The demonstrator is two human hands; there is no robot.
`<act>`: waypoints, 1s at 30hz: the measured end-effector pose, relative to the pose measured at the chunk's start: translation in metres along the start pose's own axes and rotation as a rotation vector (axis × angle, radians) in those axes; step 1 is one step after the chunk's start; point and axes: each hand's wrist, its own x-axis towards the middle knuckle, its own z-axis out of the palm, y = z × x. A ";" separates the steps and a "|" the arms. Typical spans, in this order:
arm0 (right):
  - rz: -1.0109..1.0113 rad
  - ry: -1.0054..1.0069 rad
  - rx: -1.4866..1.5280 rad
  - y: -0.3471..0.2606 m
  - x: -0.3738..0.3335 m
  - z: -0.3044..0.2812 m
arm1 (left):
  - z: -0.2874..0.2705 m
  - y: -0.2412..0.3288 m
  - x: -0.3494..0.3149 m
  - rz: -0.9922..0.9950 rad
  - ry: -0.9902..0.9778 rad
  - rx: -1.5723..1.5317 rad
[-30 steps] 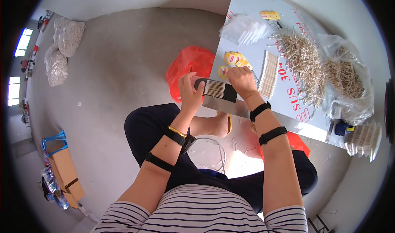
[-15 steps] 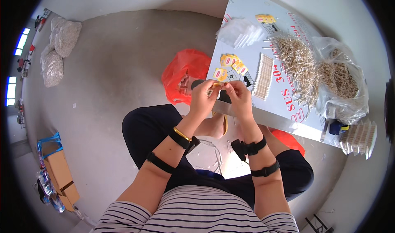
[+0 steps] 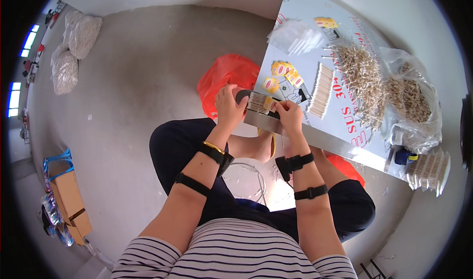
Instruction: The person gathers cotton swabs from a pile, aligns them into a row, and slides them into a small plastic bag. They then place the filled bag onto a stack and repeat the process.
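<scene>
A row of cotton swabs lies side by side on a dark pad at the table's near left corner. My left hand is at the left end of this row, its thumb and fingers apart, with the thumb beside the swabs. At the row's right end, a small yellow card lies against the sticks. My right hand pinches that card's right side between thumb and fingers. Part of the pad is hidden under the swabs and my right hand.
On the table lie more yellow cards, clear plastic bags, a neat swab row and a loose swab heap. A bag of swabs and packed swabs sit right. A red bag stands left of the table.
My hands have parted: the left has moved left to the row's end, the right slightly down. The yellow card is now on the swabs, which show plainly. The view has shifted a little.
</scene>
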 end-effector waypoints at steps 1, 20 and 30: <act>0.002 -0.002 -0.001 0.001 0.001 0.003 | 0.004 -0.004 -0.001 -0.002 -0.002 0.001; -0.027 0.064 -0.021 -0.012 -0.002 0.012 | 0.038 -0.033 -0.012 -0.349 -0.104 -0.588; -0.002 0.118 0.021 -0.006 -0.006 0.013 | 0.035 -0.026 -0.009 -0.414 -0.136 -0.569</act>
